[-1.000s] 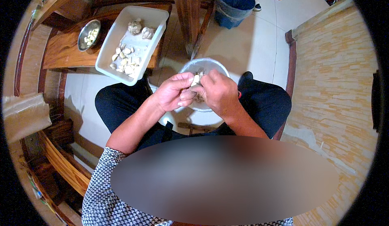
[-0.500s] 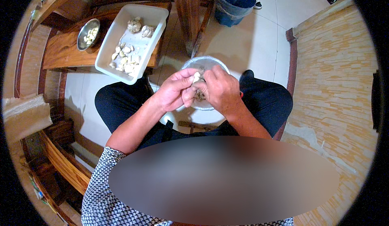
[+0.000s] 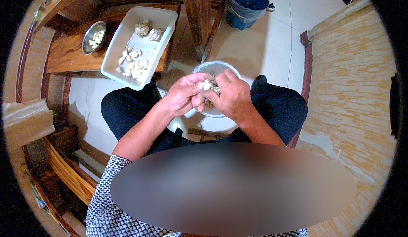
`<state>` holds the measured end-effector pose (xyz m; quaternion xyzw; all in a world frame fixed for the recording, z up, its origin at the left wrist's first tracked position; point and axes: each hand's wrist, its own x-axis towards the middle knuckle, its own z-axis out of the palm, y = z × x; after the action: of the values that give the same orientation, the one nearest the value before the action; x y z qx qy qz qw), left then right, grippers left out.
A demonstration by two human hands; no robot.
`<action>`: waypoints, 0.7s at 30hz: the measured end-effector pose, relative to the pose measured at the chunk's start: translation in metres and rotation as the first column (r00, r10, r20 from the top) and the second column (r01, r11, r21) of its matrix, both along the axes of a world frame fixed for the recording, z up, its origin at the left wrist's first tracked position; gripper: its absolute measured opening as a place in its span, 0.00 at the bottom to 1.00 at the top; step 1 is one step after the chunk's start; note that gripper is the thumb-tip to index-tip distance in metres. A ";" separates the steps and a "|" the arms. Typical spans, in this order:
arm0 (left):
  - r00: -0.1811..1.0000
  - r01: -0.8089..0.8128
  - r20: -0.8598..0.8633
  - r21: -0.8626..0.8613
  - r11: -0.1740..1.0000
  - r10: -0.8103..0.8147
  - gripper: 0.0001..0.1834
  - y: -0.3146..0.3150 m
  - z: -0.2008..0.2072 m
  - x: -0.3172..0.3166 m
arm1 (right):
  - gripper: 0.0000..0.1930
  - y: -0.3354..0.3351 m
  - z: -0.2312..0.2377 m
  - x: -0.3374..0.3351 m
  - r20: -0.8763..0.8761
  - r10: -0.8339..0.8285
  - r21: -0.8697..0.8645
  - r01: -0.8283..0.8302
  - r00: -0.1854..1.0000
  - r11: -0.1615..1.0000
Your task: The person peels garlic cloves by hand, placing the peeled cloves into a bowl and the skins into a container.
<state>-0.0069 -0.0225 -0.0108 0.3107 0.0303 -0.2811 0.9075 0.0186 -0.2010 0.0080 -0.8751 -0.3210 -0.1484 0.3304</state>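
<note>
My left hand (image 3: 185, 93) pinches a pale garlic clove (image 3: 207, 85) between thumb and fingers. Close against it, the fingers of my right hand (image 3: 230, 93) are bent into a pinch; whatever lies between them is too small and hidden to make out. Both hands are over a round, pale bucket (image 3: 231, 67) between my knees, with brownish scraps inside. To the left, a white plastic tub (image 3: 109, 63) holds two whole garlic bulbs (image 3: 142, 28) at its far end and several loose cloves (image 3: 134, 69) at its near end.
A metal bowl (image 3: 87, 46) with several pale cloves stands left of the tub, on a wooden bench (image 3: 63, 58). A blue bin (image 3: 242, 14) with a plastic liner is on the tiled floor at the far side. A patterned wall (image 3: 348, 88) rises on the right.
The clove in my left fingers shows more fully now. My right fingers have shifted slightly beside it. The whole view has moved down a little.
</note>
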 end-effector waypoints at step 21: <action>0.972 -0.021 0.220 0.436 0.899 -0.084 0.12 0.006 0.006 0.008 | 0.19 -0.004 0.007 -0.004 0.037 0.019 -0.082 -0.016 0.999 0.996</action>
<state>0.0011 -0.0170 -0.0044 0.5369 -0.0192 -0.2433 0.8075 0.0144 -0.2046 0.0153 -0.8822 -0.3404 -0.1486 0.2894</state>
